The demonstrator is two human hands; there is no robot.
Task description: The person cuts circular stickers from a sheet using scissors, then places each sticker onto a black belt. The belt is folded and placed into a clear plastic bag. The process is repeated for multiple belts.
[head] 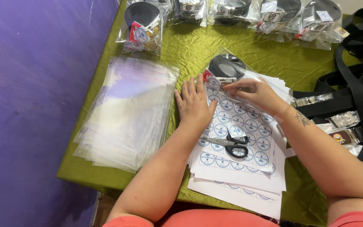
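Risk we note: left hand (194, 105) lies flat, fingers spread, on sticker sheets (236, 138); right hand (255, 92) pinches the bagged belt (225, 67) atop them, where slick plastic could slip toward the scissors (232, 145).

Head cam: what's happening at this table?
A person works at a green-covered table. The left hand lies flat on a stack of sticker sheets printed with round blue labels. The right hand fingers the edge of a clear bag with a coiled black belt lying on those sheets. Black-handled scissors rest closed on the sheets. A pile of empty clear bags sits to the left, bagged belts line the far edge, and loose black straps lie at right.
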